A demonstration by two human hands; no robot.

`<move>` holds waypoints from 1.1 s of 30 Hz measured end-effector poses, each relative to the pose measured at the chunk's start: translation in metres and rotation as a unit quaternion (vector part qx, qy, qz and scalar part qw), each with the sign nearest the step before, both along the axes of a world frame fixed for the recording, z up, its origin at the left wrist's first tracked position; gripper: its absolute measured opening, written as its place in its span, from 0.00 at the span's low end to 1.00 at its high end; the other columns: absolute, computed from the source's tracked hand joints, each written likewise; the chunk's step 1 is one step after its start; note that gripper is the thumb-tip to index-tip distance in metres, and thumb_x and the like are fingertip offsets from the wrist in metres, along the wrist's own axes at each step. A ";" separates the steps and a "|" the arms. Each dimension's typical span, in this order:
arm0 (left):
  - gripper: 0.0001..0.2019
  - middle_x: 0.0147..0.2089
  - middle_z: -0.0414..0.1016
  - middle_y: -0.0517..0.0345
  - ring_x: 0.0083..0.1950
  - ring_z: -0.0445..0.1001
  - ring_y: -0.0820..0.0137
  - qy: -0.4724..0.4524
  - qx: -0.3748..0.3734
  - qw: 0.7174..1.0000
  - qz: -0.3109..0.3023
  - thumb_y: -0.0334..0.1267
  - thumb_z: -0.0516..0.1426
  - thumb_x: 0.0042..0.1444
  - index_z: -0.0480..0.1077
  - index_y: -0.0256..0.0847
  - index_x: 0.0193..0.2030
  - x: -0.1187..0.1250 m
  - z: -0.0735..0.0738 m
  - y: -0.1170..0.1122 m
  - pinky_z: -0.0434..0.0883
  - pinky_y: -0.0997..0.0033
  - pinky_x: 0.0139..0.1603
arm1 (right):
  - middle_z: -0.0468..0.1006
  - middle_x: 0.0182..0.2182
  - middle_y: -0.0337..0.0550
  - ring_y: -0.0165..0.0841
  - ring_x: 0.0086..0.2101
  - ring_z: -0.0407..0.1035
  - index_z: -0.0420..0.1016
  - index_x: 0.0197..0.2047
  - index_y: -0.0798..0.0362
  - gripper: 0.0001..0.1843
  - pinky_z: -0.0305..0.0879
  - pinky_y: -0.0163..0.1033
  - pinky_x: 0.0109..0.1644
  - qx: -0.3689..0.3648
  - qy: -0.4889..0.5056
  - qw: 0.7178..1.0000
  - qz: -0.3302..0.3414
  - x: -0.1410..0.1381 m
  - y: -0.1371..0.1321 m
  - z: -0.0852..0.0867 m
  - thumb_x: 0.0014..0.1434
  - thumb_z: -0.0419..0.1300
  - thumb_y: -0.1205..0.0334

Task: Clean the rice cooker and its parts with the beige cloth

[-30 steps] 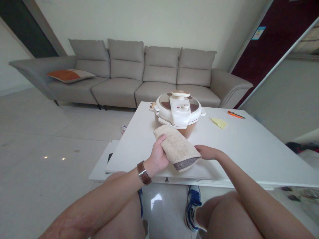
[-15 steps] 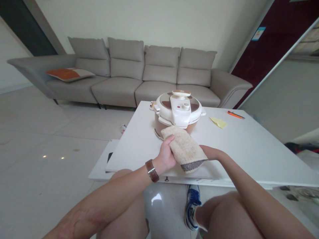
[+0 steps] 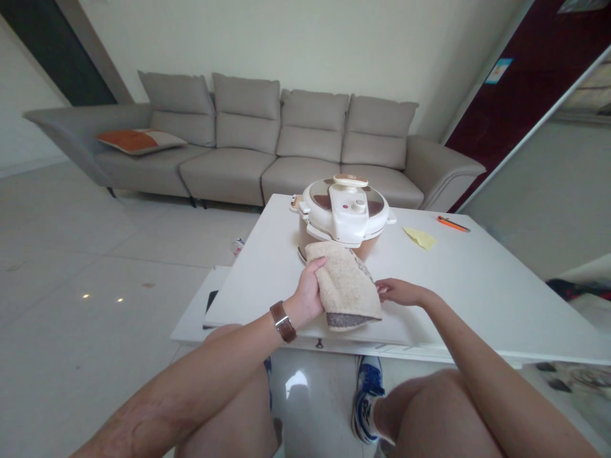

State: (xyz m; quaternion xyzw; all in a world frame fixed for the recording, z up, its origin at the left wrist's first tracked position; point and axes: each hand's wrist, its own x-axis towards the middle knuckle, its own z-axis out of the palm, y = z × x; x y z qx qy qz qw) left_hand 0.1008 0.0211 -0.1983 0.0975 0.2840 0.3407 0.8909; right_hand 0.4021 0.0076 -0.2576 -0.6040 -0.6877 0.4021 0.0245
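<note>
My left hand (image 3: 309, 292), wearing a brown watch on the wrist, grips a folded beige towel (image 3: 346, 286) by its left side, thumb on top. The towel has a dark grey band along its lower end and a dark pattern at its upper right edge. At the towel's right edge is my right hand (image 3: 401, 292), its fingers bent and closed on that edge, with the tips partly hidden. Just beyond the towel stands a white and brown electric pressure cooker (image 3: 346, 213), lid on, its lower front partly covered by the towel.
A yellow cloth or paper piece (image 3: 420, 238) and an orange utility knife (image 3: 452, 224) lie on the white table (image 3: 477, 286), right of the cooker. Behind stands a grey sofa (image 3: 224, 172) with an orange cushion (image 3: 138, 141). A drawer knob (image 3: 319, 343) shows at the table front.
The towel has turned and shifted slightly left, and its patterned edge now shows. My right hand has come out from behind the towel, exposing more of its fingers.
</note>
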 end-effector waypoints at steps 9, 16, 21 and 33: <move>0.24 0.44 0.86 0.42 0.48 0.85 0.50 0.079 0.018 0.991 0.108 0.39 0.60 0.56 0.75 0.33 0.59 -0.042 -0.001 0.025 0.78 0.46 0.58 | 0.85 0.46 0.52 0.42 0.44 0.79 0.80 0.52 0.54 0.20 0.72 0.43 0.49 -0.036 0.042 0.998 -0.010 -0.005 -0.001 0.002 0.59 0.59 0.57; 0.21 0.47 0.85 0.44 0.53 0.83 0.52 0.113 0.103 0.944 0.292 0.38 0.58 0.57 0.76 0.35 0.56 -0.080 0.003 0.064 0.78 0.51 0.58 | 0.84 0.47 0.54 0.43 0.45 0.79 0.79 0.52 0.55 0.20 0.72 0.44 0.49 -0.045 0.056 0.997 -0.013 -0.003 -0.004 0.005 0.59 0.60 0.57; 0.20 0.55 0.82 0.47 0.60 0.79 0.57 0.113 0.255 0.867 0.412 0.41 0.59 0.56 0.76 0.38 0.54 -0.082 -0.005 0.098 0.75 0.58 0.62 | 0.84 0.47 0.55 0.43 0.45 0.79 0.79 0.53 0.56 0.21 0.72 0.45 0.50 -0.042 0.058 0.997 -0.010 -0.006 -0.002 0.005 0.58 0.59 0.57; 0.12 0.43 0.81 0.49 0.50 0.80 0.56 0.284 0.196 0.869 0.354 0.40 0.61 0.52 0.77 0.38 0.42 -0.014 -0.066 0.132 0.74 0.57 0.55 | 0.85 0.47 0.54 0.42 0.44 0.79 0.80 0.53 0.55 0.22 0.72 0.43 0.48 -0.024 0.046 0.999 0.011 -0.013 0.002 0.003 0.60 0.60 0.54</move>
